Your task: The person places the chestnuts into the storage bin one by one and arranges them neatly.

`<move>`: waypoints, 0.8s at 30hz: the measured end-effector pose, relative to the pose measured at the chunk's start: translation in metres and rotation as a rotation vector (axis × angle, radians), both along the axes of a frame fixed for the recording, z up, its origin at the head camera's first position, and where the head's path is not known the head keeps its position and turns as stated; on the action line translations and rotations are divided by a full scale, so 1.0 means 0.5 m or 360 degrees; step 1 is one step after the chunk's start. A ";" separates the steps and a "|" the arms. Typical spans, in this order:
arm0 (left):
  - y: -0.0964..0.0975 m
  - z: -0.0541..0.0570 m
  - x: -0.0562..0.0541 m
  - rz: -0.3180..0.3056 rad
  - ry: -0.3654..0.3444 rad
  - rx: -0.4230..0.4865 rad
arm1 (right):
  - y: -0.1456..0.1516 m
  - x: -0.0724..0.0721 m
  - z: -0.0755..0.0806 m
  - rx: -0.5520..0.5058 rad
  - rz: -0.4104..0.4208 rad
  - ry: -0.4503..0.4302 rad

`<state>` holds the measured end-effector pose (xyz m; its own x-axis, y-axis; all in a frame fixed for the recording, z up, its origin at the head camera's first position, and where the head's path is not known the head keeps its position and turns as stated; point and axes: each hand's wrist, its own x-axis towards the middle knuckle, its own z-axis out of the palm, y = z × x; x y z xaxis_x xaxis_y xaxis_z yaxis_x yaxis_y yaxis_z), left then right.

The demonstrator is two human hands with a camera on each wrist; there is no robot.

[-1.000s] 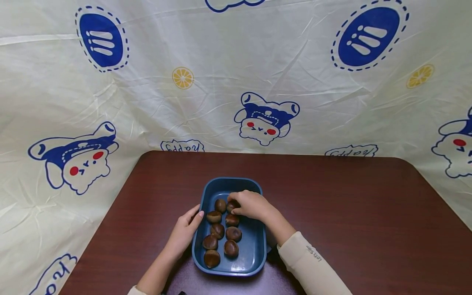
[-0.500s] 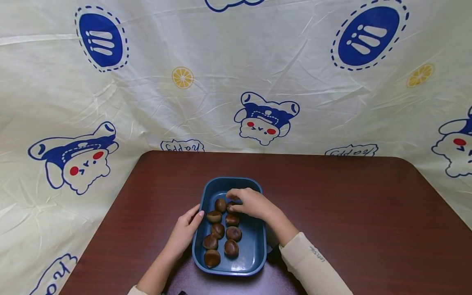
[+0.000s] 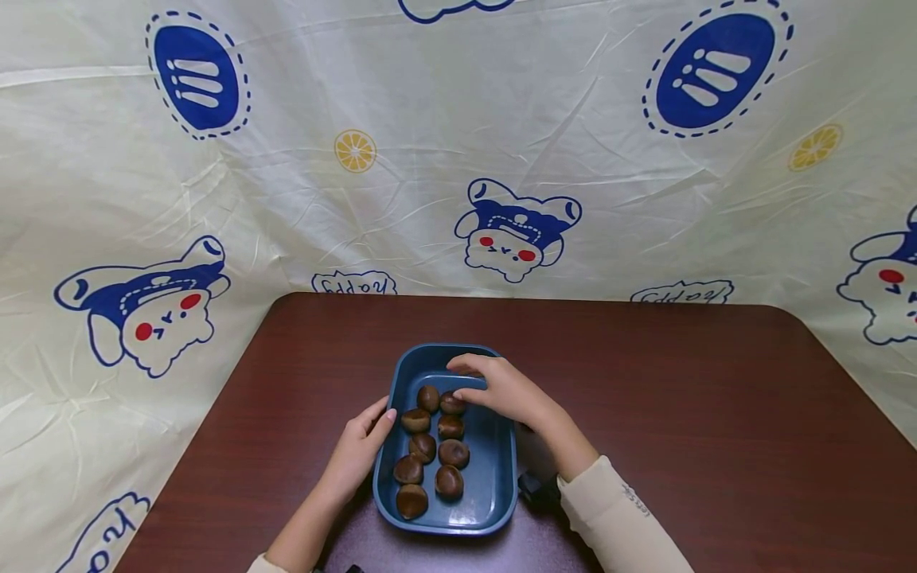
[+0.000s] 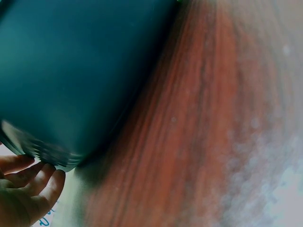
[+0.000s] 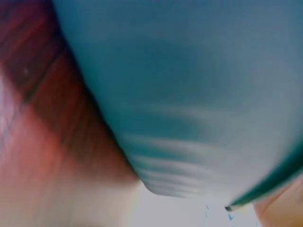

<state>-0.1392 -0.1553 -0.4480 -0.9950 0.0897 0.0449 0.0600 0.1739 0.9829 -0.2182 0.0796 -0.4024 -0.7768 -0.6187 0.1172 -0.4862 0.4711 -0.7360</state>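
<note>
A blue rectangular tray (image 3: 487,509) with rounded corners lies on the table, and several brown chestnuts (image 3: 449,482) form two rough columns inside it. At the tray's left side is my left hand (image 3: 358,450). Its thumb rests at the rim, and the left wrist view shows its fingers (image 4: 42,182) touching the ribbed outer wall. My right hand (image 3: 505,390) hovers over the tray's far right part with thumb and fingers spread apart. Its thumb is close to the top chestnut of the right column (image 3: 453,403); whether they touch, I cannot tell.
The dark red wooden table (image 3: 680,422) extends on both sides of the tray. Behind it hangs a pale cloth (image 3: 423,223) printed with cartoon figures. A dark object (image 3: 533,487) shows beneath my right wrist, beside the tray.
My right hand has let go of the top right chestnut; its fingers have spread, and it has drawn back slightly up and to the right. The left hand and tray stay put.
</note>
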 end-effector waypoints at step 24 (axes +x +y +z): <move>0.001 0.006 0.002 0.0003 -0.0002 0.0018 | 0.154 0.037 -0.014 0.0080 -0.0345 0.0109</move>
